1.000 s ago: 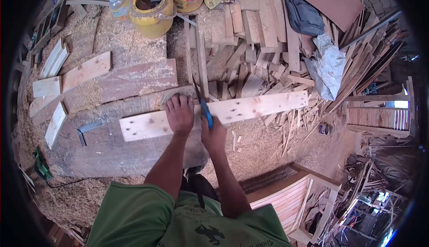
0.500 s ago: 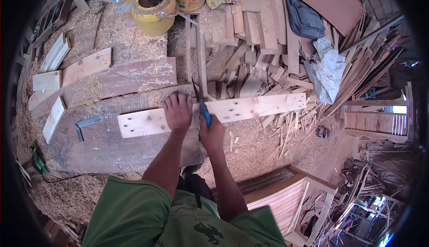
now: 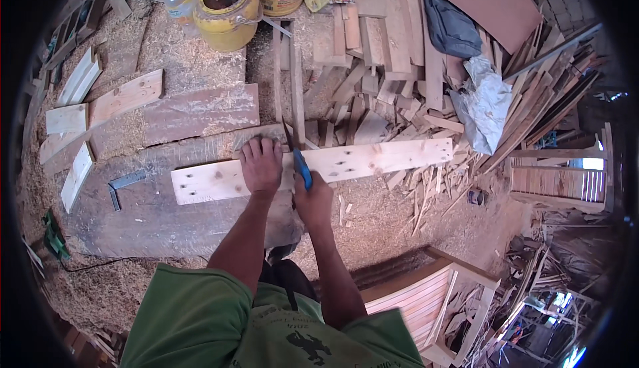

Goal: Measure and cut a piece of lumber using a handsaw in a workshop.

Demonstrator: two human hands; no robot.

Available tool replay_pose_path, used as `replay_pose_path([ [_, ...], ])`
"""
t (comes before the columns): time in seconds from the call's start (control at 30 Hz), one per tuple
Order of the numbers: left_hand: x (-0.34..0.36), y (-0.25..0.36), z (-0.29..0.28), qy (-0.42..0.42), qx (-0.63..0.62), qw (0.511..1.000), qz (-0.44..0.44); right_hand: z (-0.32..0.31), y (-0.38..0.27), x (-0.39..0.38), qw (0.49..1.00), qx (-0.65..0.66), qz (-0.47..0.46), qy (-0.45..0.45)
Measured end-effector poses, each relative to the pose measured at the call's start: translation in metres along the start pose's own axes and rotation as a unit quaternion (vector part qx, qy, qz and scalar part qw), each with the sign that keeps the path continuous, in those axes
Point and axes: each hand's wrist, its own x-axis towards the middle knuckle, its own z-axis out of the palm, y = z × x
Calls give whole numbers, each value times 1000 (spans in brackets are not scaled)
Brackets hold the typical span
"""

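A long pale wooden plank (image 3: 373, 162) with knots and dark holes lies across the worn work board, its right part reaching past the board's edge. My left hand (image 3: 262, 167) presses down on the plank, its bent fingers over the far edge. Just right of it, my right hand (image 3: 313, 203) is closed around the blue handle of a handsaw (image 3: 303, 170). The saw's narrow dark blade points away from me and crosses the plank at its far edge. How deep the blade sits in the wood is hard to see.
Left on the worn work board (image 3: 193, 225) lies a metal square (image 3: 126, 183). Short offcuts (image 3: 78, 176) rest farther left. Yellow pots (image 3: 226, 25) and a plastic bottle (image 3: 180, 2) stand at the back. Scrap wood (image 3: 379, 95) is heaped beyond the plank, near a slatted wooden frame (image 3: 413, 301).
The saw and my right hand have shifted slightly along the cutting line. My left hand stays on the plank. The whole view has drifted a little to the left.
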Motion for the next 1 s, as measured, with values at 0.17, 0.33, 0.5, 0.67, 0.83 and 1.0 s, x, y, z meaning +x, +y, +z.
replay_pose_path([
  [0.17, 0, 2, -2, -6, -9, 1000, -5, -82, -24, -128, 995, 4, 95, 0],
  [0.33, 4, 1, 1, -11, -13, 1000, -11, -88, -12, -172, 995, -6, 100, 14],
  [0.5, 1, 0, 0, -7, -21, 1000, -8, -5, 14, -24, 999, 19, -20, 18],
  [0.67, 2, 3, -5, -25, -11, 1000, -11, -85, -2, -151, 999, 25, 48, -3],
  [0.83, 4, 1, -1, -20, -5, 1000, -11, -89, -7, -168, 997, 8, 79, 3],
  [1.0, -2, 2, 0, -6, 1, 1000, -6, -6, -2, -15, 998, -19, -55, 23],
])
